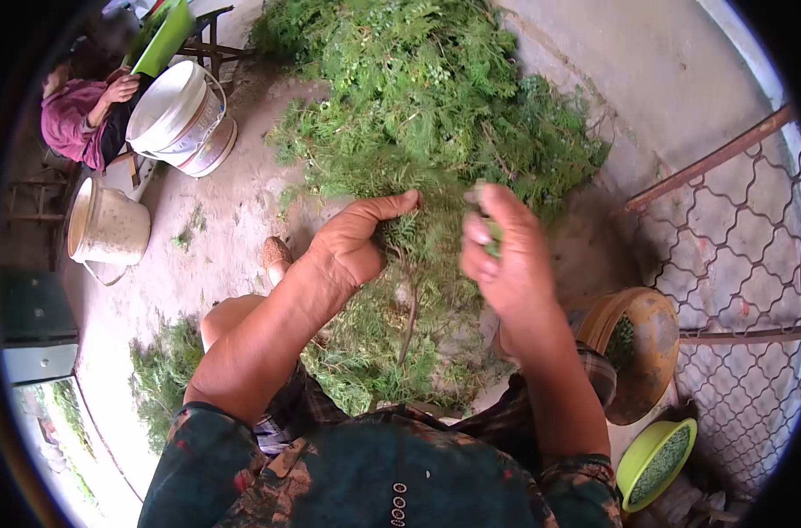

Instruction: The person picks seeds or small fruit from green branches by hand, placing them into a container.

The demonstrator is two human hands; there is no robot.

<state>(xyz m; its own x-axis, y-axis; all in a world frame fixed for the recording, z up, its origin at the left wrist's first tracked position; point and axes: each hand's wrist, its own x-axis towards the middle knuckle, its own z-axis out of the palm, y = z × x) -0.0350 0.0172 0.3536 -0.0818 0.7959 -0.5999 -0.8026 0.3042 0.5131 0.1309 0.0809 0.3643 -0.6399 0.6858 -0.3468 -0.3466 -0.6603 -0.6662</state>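
Note:
My left hand [352,242] is closed around a leafy evergreen branch [409,304], its thumb stretched over the feathery green sprays. The branch's brown stem hangs down between my knees. Just to the right, my right hand [513,255] is curled shut and smeared by motion. A bit of green shows between its fingers, too blurred to name. Beyond both hands lies a large heap of cut evergreen branches [409,79]. More green sprigs lie on the ground below the branch.
At upper left stand a white bucket [173,106] and a dirty pale bucket [123,231]. Behind them a person [75,119] holds a green basin [165,40]. On my right are a tipped yellowish bucket [660,339], a lime-green basin [634,466] of small green pieces, and wire fencing [726,238].

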